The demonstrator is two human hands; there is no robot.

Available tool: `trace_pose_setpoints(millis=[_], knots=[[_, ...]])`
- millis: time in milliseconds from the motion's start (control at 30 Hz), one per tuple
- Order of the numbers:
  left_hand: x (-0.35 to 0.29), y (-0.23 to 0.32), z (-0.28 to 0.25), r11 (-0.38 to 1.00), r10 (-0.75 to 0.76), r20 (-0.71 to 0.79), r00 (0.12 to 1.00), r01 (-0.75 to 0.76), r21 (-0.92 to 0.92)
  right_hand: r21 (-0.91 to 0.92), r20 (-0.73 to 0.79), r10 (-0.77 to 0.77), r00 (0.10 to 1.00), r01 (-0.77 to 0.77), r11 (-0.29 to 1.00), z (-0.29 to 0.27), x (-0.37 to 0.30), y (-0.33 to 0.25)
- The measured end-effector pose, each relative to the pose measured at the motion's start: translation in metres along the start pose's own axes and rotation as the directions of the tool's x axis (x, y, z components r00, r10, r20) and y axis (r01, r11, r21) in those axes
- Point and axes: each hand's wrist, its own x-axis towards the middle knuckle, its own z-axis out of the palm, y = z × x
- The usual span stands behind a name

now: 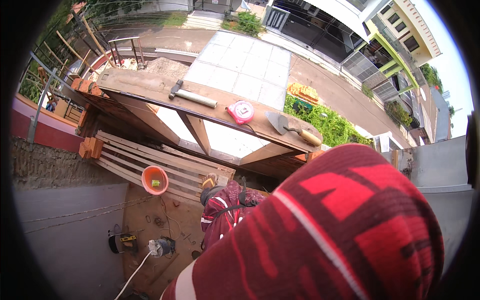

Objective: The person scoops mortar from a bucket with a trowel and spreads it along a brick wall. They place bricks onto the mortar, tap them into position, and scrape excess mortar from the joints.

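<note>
Neither of my hands shows. A dark red sleeve (pixel 325 225) with bright red patches covers the lower right, very close; it seems to be my right arm, bent, its hand out of view. Beyond it, on a wooden window frame's top beam (pixel 145 86), lie a hammer (pixel 196 98) with a pale handle, a pink-red tape measure (pixel 240 112) and a pointing trowel (pixel 292 129) with a wooden handle. Nothing visible touches these tools. Below the beam, my shirt front (pixel 231 205) and one sandalled foot (pixel 210 181) show above wooden planks (pixel 150 162).
An orange bucket (pixel 154 180) with something yellow-green inside hangs or stands beside the planks. Orange bricks (pixel 90 148) sit at their left end. Far below are a floor (pixel 145 220) with tools and a white cable (pixel 135 273). Outside lie a pale roof (pixel 240 65) and a street.
</note>
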Motion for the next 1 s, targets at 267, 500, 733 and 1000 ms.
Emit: trace_pose_setpoints(millis=[267,500,733,1000], knots=[[0.057,0.023,0.014,0.953,0.282,-0.184,0.941,-0.297,-0.055,0.457,-0.099,0.319,0.942,-0.242,0.856,0.078,0.002,0.019],[-0.037,0.032,0.249,0.412,-0.075,0.193,0.978,0.206,-0.888,0.619,-0.044,0.258,0.965,-0.176,0.765,0.117,-0.037,0.030],[-0.302,0.108,0.411,-0.293,0.317,0.928,-0.194,0.911,0.291,0.931,-0.004,0.718,0.696,-0.260,0.257,0.180,-0.002,0.129],[-0.355,0.138,0.399,-0.202,0.002,0.886,-0.464,0.867,0.455,0.945,-0.057,0.747,0.663,-0.206,0.255,0.130,0.156,0.314]])
